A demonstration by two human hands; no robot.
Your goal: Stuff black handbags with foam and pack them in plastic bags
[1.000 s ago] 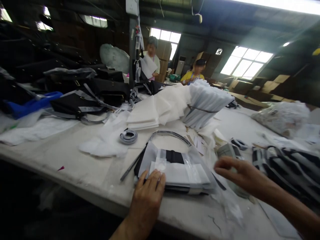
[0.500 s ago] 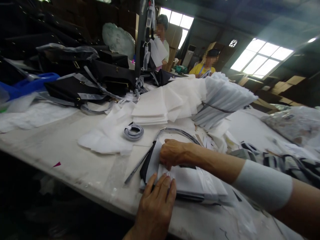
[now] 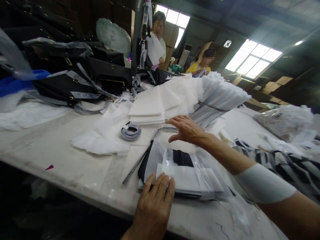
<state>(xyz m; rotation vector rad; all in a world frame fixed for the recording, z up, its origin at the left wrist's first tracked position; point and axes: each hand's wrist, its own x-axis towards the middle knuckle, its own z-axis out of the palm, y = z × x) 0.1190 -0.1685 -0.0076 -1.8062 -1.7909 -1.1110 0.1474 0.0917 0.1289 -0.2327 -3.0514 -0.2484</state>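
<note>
A black bag [image 3: 143, 168] lies near the table's front edge, mostly covered by white wrapping sheets [image 3: 183, 178] and clear plastic strips. My left hand [image 3: 155, 200] rests flat on its lower left corner, fingers stretched out over the white sheet. Above the bag's far side hovers my right hand [image 3: 186, 130], fingers apart and holding nothing, close to the bag's wrapped handle [image 3: 162, 128]. A dark wrapped strap [image 3: 136, 163] sticks out from the bag's left side. Beyond it sits a coiled strap [image 3: 130, 132] in plastic wrap.
White sheets [image 3: 146, 103] are stacked behind the bag, beside a tied bundle of white foam sheets [image 3: 222, 93]. Black bags [image 3: 67, 86] pile up at the left around a dark post [image 3: 135, 40]. Two people [image 3: 200, 66] are at the back. A plastic sack [image 3: 285, 121] lies at right.
My right hand has lifted off the bag's white sheet and moved up and away, its fingers opening. A black part under clear plastic now shows. My left hand stays on the bag.
</note>
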